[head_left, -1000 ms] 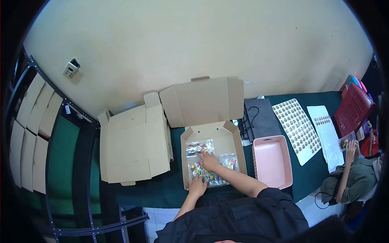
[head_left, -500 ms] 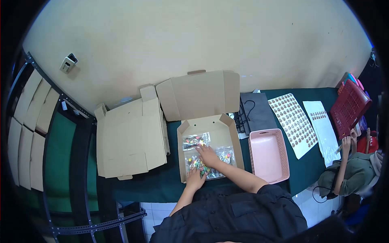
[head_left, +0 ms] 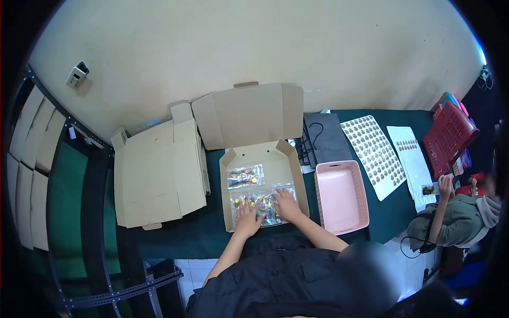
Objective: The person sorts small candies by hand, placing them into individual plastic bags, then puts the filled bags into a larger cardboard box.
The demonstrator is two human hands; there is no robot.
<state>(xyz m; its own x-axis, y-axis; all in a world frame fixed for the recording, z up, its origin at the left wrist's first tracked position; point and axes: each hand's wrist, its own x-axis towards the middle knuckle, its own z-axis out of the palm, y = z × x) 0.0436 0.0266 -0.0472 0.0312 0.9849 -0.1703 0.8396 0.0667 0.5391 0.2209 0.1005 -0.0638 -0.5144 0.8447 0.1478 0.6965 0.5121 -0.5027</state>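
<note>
An open cardboard box [head_left: 270,151] stands before me, its lid raised toward the wall. Clear plastic bags of small colourful pieces [head_left: 269,217] lie in its near half. One more such bag [head_left: 245,177] rests farther up on the left side. My left hand [head_left: 247,220] lies flat on the near bags with its fingers spread. To its right, my right hand [head_left: 287,206] presses on the bags, fingers apart. Neither hand grips anything. The palms and fingers cover part of the bags.
Folded cardboard boxes [head_left: 154,177] are stacked at left. To the right are a pink basket [head_left: 342,199], a dark bag [head_left: 324,139], sticker sheets [head_left: 374,156] and a maroon basket [head_left: 449,138]. Another person [head_left: 450,217] holds a small bag at far right.
My right hand has moved from the middle of the box to the near right bags. My left hand has shifted slightly up. The view has shifted a little.
</note>
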